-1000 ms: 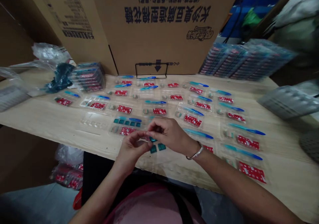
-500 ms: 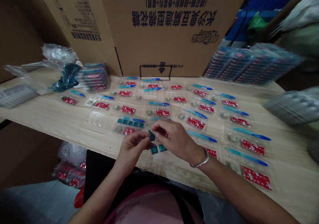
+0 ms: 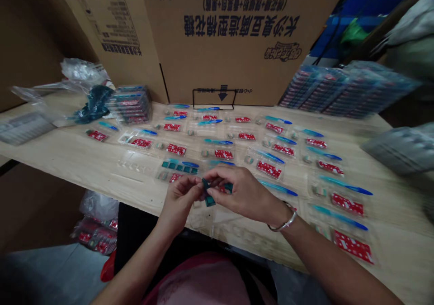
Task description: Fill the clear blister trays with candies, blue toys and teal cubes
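Both my hands meet over the near edge of the wooden table (image 3: 68,153). My left hand (image 3: 178,201) pinches a small teal piece (image 3: 205,183) between thumb and fingers. My right hand (image 3: 242,192), with a silver bracelet on the wrist, has its fingers closed on the same teal piece from the other side. A teal square (image 3: 209,201) sits in a clear plastic tray (image 3: 217,219) just below my fingers. A filled tray with a row of teal squares (image 3: 178,167) lies just beyond my left hand.
Several clear trays with red cards (image 3: 269,169) and blue pens (image 3: 346,188) cover the table in rows. Stacks of packed trays (image 3: 130,103) (image 3: 339,90) stand at back left and right. Cardboard boxes (image 3: 237,38) wall the back. Plastic bags (image 3: 81,76) lie at far left.
My hands have stayed together and my right-hand fingers have closed in over the teal piece and the tray. The camera has tilted a little.
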`<action>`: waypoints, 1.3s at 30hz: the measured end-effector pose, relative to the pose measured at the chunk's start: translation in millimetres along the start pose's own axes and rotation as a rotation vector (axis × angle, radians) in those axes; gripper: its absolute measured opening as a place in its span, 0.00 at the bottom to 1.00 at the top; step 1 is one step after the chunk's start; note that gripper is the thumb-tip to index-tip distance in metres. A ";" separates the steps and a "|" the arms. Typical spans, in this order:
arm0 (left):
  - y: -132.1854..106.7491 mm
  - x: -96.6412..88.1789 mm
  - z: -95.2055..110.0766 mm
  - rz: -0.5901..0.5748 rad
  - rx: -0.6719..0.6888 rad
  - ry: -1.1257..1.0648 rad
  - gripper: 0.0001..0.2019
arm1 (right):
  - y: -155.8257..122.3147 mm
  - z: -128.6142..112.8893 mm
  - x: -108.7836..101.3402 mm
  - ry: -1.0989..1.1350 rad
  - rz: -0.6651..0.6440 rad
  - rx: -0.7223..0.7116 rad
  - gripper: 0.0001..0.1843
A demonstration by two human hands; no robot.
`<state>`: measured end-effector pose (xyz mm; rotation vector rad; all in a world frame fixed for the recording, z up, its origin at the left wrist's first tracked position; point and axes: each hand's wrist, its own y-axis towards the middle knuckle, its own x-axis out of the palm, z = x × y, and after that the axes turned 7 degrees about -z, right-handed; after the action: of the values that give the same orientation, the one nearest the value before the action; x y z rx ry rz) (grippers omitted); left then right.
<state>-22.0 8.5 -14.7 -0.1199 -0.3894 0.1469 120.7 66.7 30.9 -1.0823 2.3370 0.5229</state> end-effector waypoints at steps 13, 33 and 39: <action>1.9 1.6 7.0 0.006 0.031 0.115 0.10 | 6.4 15.3 -5.9 0.026 0.085 -0.067 0.08; 3.8 10.5 9.4 0.036 0.138 0.337 0.07 | 6.5 10.1 -4.3 0.155 0.040 0.186 0.07; 2.1 8.9 7.5 0.029 0.114 0.348 0.07 | 5.8 7.3 -6.8 0.071 0.004 0.140 0.05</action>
<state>-16.9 12.7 -4.8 -0.0372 -0.0316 0.1730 122.0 78.1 29.8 -1.0461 2.3975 0.3213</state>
